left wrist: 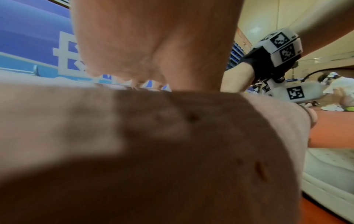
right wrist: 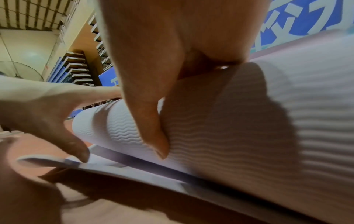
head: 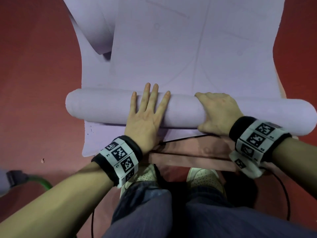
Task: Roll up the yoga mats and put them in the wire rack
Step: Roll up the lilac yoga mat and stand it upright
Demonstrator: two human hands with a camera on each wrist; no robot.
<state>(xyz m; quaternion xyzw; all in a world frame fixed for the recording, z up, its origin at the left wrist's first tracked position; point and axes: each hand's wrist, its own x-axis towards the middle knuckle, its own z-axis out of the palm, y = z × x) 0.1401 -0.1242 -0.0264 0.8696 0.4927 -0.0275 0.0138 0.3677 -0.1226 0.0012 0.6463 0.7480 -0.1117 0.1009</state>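
Note:
A lilac yoga mat lies on the red floor, its near end wound into a thick roll [head: 103, 107] across the head view, with the flat part [head: 188, 57] stretching away. My left hand [head: 149, 107] presses flat on the roll's middle, fingers straight and spread. My right hand [head: 214, 112] grips the roll just to the right, fingers curled over its top. In the right wrist view my thumb [right wrist: 153, 133] presses into the ribbed roll [right wrist: 268, 113]. The left wrist view shows only my palm [left wrist: 153, 37] above the blurred roll [left wrist: 134, 151].
A second lilac mat [head: 96, 138] lies underneath, its far end curled up [head: 92, 28] at the top left. A pink mat [head: 188, 155] with a black cord [head: 180, 139] lies by my shoes [head: 204, 177]. A green hose [head: 42, 181] sits low left on the floor [head: 34, 83].

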